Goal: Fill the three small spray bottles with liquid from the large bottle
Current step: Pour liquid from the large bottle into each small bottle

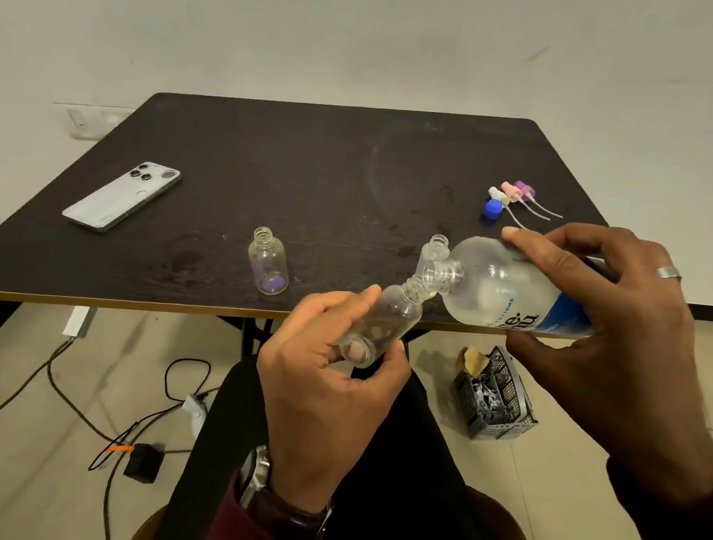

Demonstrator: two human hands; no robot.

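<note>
Two hands are working at the near edge of the dark surface [270, 151]: the left hand [325, 381] is gripping a tilted small bottle [384, 321] in curled fingers, while the right hand [617, 323] is wrapping the large bottle [502, 285], tipped mouth-to-mouth against it. Two more small bottles [268, 260] are standing on the surface.

Left hand [330, 381] near centre, back toward camera, fingers and thumb curled in a grip, thumb tip up along the far side, watch on wrist, maroon sleeve. Right hand [613, 323] higher, to the right, fingers spread wide and curled in a grip from above, thumb underneath, ring on one finger, dark sleeve at near-right edge.
</note>
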